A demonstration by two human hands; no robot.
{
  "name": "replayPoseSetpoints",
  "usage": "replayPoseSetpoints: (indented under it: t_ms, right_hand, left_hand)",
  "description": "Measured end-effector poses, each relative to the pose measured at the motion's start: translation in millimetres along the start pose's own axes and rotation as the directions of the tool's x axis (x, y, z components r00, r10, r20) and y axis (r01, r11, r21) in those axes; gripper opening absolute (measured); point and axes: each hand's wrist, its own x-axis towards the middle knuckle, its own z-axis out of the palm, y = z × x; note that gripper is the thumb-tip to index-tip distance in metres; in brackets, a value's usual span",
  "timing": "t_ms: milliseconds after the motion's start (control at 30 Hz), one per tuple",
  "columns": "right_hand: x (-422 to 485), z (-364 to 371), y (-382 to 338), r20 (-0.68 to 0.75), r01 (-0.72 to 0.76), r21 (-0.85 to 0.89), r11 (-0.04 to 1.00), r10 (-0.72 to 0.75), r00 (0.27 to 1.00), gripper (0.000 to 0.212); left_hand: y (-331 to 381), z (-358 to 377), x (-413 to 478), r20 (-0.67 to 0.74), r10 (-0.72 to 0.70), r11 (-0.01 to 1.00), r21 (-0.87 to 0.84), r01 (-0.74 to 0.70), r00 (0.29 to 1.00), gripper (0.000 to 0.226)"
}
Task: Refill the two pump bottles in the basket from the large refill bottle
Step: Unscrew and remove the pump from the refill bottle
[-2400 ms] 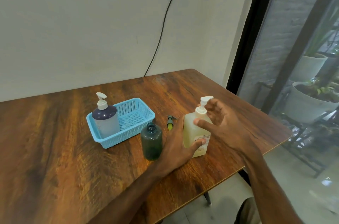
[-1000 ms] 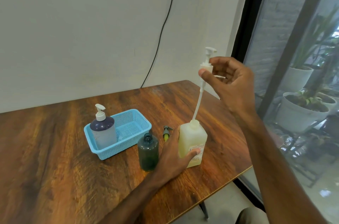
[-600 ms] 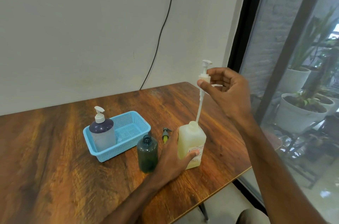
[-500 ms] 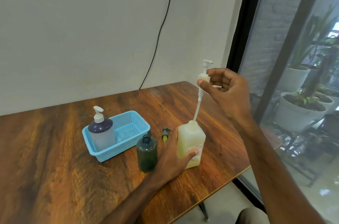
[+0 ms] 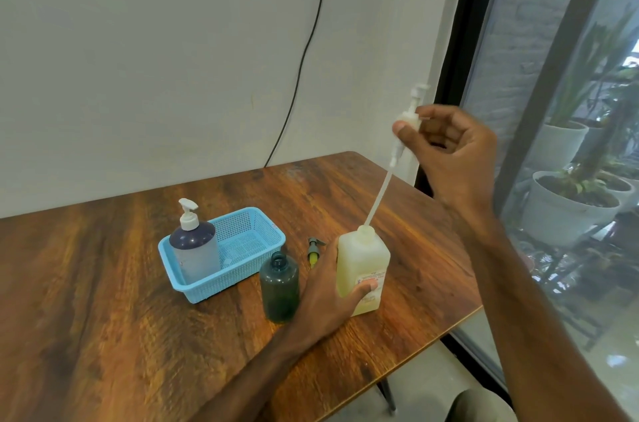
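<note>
**Kid:** Both hands are busy, right?

**Friend:** Yes. Left hand (image 5: 328, 297) wraps around the big yellow refill bottle (image 5: 363, 269) on the table, low in the middle of the frame. Right hand (image 5: 449, 152) pinches the white pump (image 5: 409, 114) up high, and its long tube still dips into the bottle's neck.

**Kid:** What's next to it?

**Friend:** A dark green bottle (image 5: 279, 286) with no top stands just left of the left hand. A small green pump top (image 5: 314, 248) lies behind them. Further left, the blue basket (image 5: 256, 269) holds one pump bottle (image 5: 195, 248). All sit on the brown wooden table (image 5: 103, 335).
</note>
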Motion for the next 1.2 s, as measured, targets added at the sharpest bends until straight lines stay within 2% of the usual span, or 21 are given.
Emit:
replayPoseSetpoints:
  t_ms: [167, 300, 367, 433, 533, 733, 867, 1033, 1100, 1133, 1167, 1200]
  right_hand:
    - [28, -6, -1, -0.047, 0.004, -0.040, 0.999, -0.006, 0.999, 0.036]
    - [34, -2, 30, 0.091, -0.081, -0.234, 0.969, 0.105, 0.990, 0.034]
    - [26, 3, 56, 0.203, -0.140, -0.313, 0.939, 0.210, 0.956, 0.031]
    - [13, 9, 82, 0.298, -0.220, -0.378, 0.899, 0.343, 0.891, 0.028]
    - [-11, 19, 113, 0.356, -0.304, -0.497, 0.813, 0.510, 0.783, 0.028]
    - [-48, 36, 162, 0.372, -0.293, -0.545, 0.786, 0.539, 0.755, 0.013]
    - [-45, 46, 182, 0.424, -0.322, -0.589, 0.742, 0.622, 0.658, 0.012]
    - [-47, 46, 196, 0.454, -0.285, -0.635, 0.718, 0.645, 0.614, 0.005]
    - [-53, 44, 192, 0.459, -0.288, -0.615, 0.734, 0.631, 0.625, 0.018]
    - [-56, 41, 188, 0.442, -0.294, -0.604, 0.741, 0.618, 0.650, 0.013]
    - [-60, 37, 185, 0.415, -0.299, -0.573, 0.763, 0.585, 0.697, 0.005]
    - [-64, 32, 178, 0.376, -0.307, -0.538, 0.785, 0.550, 0.746, 0.007]
  left_hand:
    - [-1, 0, 0, 0.009, -0.004, 1.000, -0.003, 0.004, 1.000, 0.086]
    - [-2, 0, -2, 0.015, -0.007, 1.000, -0.021, 0.007, 1.000, 0.082]
    - [-2, -1, -2, 0.008, -0.003, 1.000, -0.014, 0.003, 1.000, 0.083]
    - [-2, 1, -1, 0.001, 0.003, 1.000, -0.011, -0.003, 1.000, 0.085]
    - [-2, 2, -2, -0.005, -0.001, 1.000, -0.024, 0.001, 1.000, 0.088]
    - [-3, 3, -2, -0.004, -0.012, 1.000, -0.015, 0.012, 1.000, 0.086]
    - [-3, 5, -2, 0.001, -0.012, 1.000, -0.018, 0.012, 1.000, 0.087]
    - [-4, 6, -1, 0.020, -0.025, 0.999, -0.030, 0.026, 0.999, 0.092]
    - [-4, 5, -1, 0.026, -0.030, 0.999, -0.042, 0.031, 0.999, 0.094]
    - [-4, 5, -2, 0.028, -0.032, 0.999, -0.043, 0.033, 0.999, 0.094]
    - [-4, 5, -2, 0.031, -0.033, 0.999, -0.042, 0.034, 0.999, 0.093]
    - [-3, 4, -2, 0.034, -0.033, 0.999, -0.039, 0.034, 0.999, 0.093]
